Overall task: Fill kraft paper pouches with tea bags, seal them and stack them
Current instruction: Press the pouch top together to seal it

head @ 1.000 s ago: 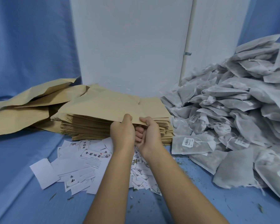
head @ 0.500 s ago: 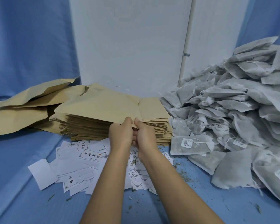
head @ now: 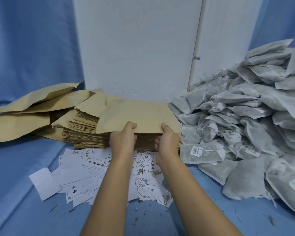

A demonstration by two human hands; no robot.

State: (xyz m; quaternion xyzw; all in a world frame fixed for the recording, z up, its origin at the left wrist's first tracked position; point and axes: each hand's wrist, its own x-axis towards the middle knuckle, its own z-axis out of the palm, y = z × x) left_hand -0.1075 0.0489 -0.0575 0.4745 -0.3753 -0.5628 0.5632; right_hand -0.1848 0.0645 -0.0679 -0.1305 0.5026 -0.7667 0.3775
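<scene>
A flat tan kraft paper pouch (head: 138, 116) is held up by its near edge just above the tall stack of matching brown paper pouches (head: 85, 133), its far side tilting down toward the white wall panel (head: 136, 45). The left hand (head: 122, 140) pinches the pouch's near edge toward its left end, thumb on top and fingers curled beneath; the right hand (head: 167, 142) pinches the same edge near the right corner in the same way, and the two hands sit apart with the stack's front face showing between them. Directly below the hands, a loose scatter of small white printed paper labels (head: 85, 169) lies on the blue cloth-covered table (head: 20, 167), some showing black characters in a frame, with flecks of dried leaf among them. To the left, behind the stack, several larger crumpled kraft paper bags (head: 24, 113) lie slumped on the cloth. To the right, a high heap of grey-white mesh tea bags (head: 245, 113) with strings and barcode tags spills down to the table, its nearest bags just beside the stack. A thin white pipe (head: 196, 48) runs up the wall.
</scene>
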